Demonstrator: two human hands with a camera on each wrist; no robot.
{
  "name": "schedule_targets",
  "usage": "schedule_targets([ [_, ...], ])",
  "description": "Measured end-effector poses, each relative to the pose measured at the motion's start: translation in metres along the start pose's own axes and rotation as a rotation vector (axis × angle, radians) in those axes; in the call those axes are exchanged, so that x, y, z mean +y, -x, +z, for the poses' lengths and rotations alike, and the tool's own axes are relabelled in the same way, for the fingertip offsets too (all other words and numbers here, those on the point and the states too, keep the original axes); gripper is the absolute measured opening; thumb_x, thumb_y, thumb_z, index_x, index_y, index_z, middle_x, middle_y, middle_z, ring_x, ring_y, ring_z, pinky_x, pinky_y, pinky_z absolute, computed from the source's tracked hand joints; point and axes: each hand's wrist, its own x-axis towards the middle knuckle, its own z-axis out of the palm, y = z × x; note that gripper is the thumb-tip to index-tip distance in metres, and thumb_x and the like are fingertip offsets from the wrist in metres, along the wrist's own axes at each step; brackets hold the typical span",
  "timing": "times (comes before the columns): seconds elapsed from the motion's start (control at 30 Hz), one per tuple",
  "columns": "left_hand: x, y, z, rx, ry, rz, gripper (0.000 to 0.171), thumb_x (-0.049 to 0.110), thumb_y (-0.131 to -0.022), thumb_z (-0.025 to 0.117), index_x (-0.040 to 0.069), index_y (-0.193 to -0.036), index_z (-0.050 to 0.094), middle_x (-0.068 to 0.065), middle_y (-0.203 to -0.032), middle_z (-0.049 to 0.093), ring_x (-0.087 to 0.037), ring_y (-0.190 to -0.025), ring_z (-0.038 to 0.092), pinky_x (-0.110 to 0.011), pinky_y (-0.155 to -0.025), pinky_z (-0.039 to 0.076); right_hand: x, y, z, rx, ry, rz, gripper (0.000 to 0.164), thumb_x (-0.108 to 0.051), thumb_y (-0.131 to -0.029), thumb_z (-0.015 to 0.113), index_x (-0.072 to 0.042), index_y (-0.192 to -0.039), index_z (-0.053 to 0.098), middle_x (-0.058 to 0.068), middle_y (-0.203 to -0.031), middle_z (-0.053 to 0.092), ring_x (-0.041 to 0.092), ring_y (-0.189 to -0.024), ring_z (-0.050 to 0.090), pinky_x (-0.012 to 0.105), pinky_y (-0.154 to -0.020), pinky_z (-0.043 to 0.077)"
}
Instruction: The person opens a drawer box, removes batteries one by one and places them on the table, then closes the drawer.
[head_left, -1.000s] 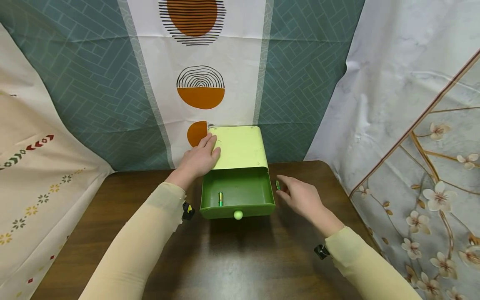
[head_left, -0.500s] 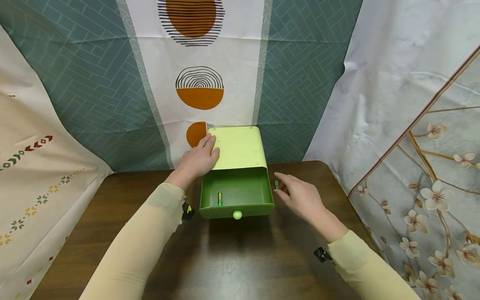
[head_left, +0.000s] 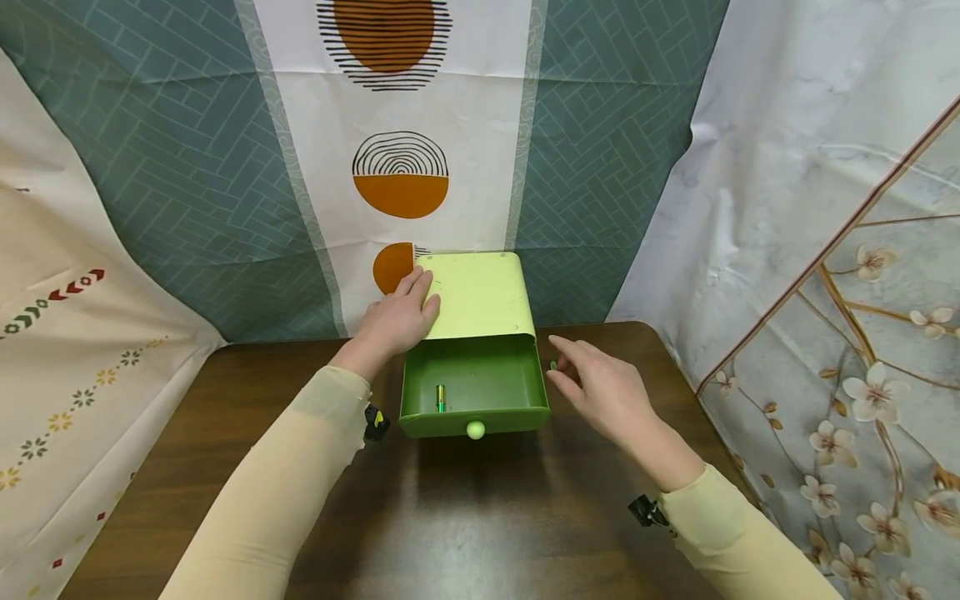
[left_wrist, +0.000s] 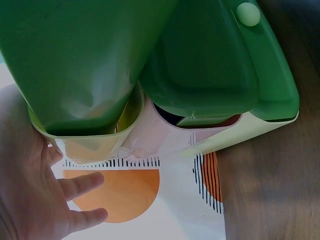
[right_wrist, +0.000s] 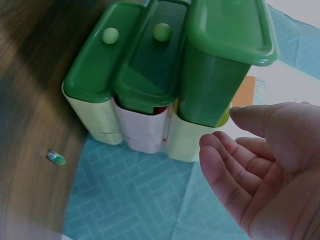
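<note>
A small cabinet (head_left: pixel 477 296) with a pale yellow-green top stands on the table, its top green drawer (head_left: pixel 487 367) pulled out. Inside that drawer, near the front left, lies a green and gold battery (head_left: pixel 441 398). My left hand (head_left: pixel 393 321) rests on the cabinet's upper left edge; two fingers (left_wrist: pixel 82 185) extend straight in the left wrist view. To the right of the drawer hovers my right hand (head_left: pixel 603 387), fingers loosely bent and holding nothing. A second green battery (right_wrist: pixel 56 157) lies on the tabletop below it, partly hidden by the fingers in the head view.
Two lower drawers, a middle one (right_wrist: pixel 150 65) and a bottom one (right_wrist: pixel 100 65), sit in their pink and pale yellow-green housings with round knobs. Patterned cloth (head_left: pixel 405 108) hangs behind the brown table (head_left: pixel 480 517), and floral cloth (head_left: pixel 847 333) borders its right side.
My right hand has shifted slightly, and its fingers now cover more of the tabletop battery in the head view. The left hand, cabinet and drawer battery stay as they were.
</note>
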Motion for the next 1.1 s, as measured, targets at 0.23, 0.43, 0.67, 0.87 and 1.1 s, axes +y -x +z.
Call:
schedule_targets([
  [0.23, 0.0, 0.001, -0.001, -0.002, -0.001, -0.003, 0.072, 0.054, -0.118, 0.022, 0.021, -0.18, 0.01, -0.002, -0.186, 0.003, -0.039, -0.166, 0.023, -0.074, -0.125, 0.024, -0.01, -0.001, -0.008, 0.023, -0.004, -0.023, 0.053, -0.024, -0.103, 0.082, -0.011, -0.152, 0.068, -0.003, -0.103, 0.073, 0.015, -0.081, 0.068, 0.041, -0.064, 0.055],
  [0.43, 0.0, 0.001, -0.001, 0.003, -0.001, -0.002, 0.071, 0.054, -0.118, 0.022, 0.02, -0.18, 0.012, -0.002, -0.186, 0.004, -0.04, -0.166, 0.025, -0.073, -0.124, 0.025, -0.02, -0.004, -0.012, 0.025, -0.009, -0.037, 0.052, -0.022, -0.101, 0.084, -0.011, -0.15, 0.069, -0.005, -0.1, 0.072, 0.014, -0.083, 0.069, 0.038, -0.064, 0.054],
  [0.67, -0.001, -0.001, -0.001, 0.008, 0.003, 0.001, 0.071, 0.053, -0.118, 0.024, 0.02, -0.18, 0.013, -0.003, -0.186, 0.005, -0.045, -0.163, 0.028, -0.074, -0.123, 0.026, -0.036, -0.007, -0.016, 0.019, -0.021, -0.071, 0.05, -0.024, -0.1, 0.085, -0.013, -0.147, 0.071, -0.006, -0.1, 0.07, 0.01, -0.085, 0.07, 0.034, -0.063, 0.053],
  [0.87, 0.0, -0.001, -0.001, 0.004, -0.004, -0.003, 0.071, 0.053, -0.118, 0.023, 0.021, -0.18, 0.012, -0.002, -0.186, 0.005, -0.045, -0.164, 0.028, -0.074, -0.124, 0.025, -0.046, -0.009, -0.016, 0.026, -0.038, -0.107, 0.048, -0.024, -0.098, 0.088, -0.014, -0.143, 0.074, -0.008, -0.1, 0.07, 0.01, -0.085, 0.071, 0.033, -0.063, 0.053],
  [1.1, 0.0, -0.001, -0.001, 0.005, 0.005, -0.005, 0.07, 0.053, -0.119, 0.024, 0.021, -0.18, 0.013, -0.002, -0.186, 0.005, -0.044, -0.164, 0.027, -0.073, -0.124, 0.025, -0.057, -0.015, -0.012, 0.031, -0.05, -0.156, 0.043, -0.023, -0.098, 0.088, -0.014, -0.139, 0.076, -0.008, -0.099, 0.071, 0.008, -0.08, 0.068, 0.028, -0.061, 0.051],
])
